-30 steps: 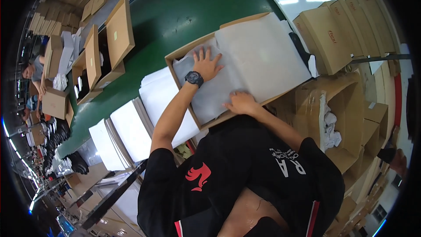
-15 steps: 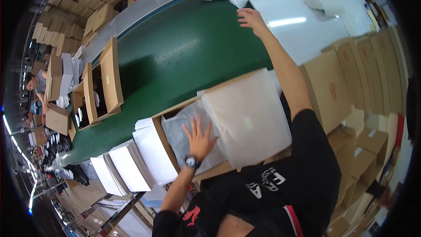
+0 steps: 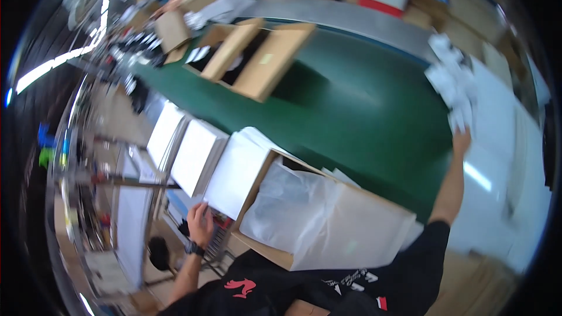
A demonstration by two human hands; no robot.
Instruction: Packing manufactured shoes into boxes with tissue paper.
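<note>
In front of me an open brown cardboard box (image 3: 249, 202) holds pale translucent tissue paper (image 3: 293, 196), one sheet of which is folded out over the near right side. My left hand (image 3: 201, 226), with a dark watch on its wrist, is at the lower corner of a stack of white paper sheets (image 3: 237, 169) left of the box. Its fingers are loosely bent and apart. Far to the right, my right arm is stretched out. My right hand (image 3: 462, 140) has its fingers closed at the near end of a pile of small white packets (image 3: 451, 79); the fingertips are partly blurred.
On the green table (image 3: 363, 117) stands another open brown box (image 3: 275, 61) with dark contents. More white stacks (image 3: 196, 155) line the near left edge. A glossy white surface (image 3: 492, 181) lies at right. A co-worker's arm (image 3: 175, 3) shows far left among boxes.
My left hand has left the tissue paper and moved left to the white sheets. My right hand has reached the white packets. The view has turned, and the tissue lies flatter over the box.
</note>
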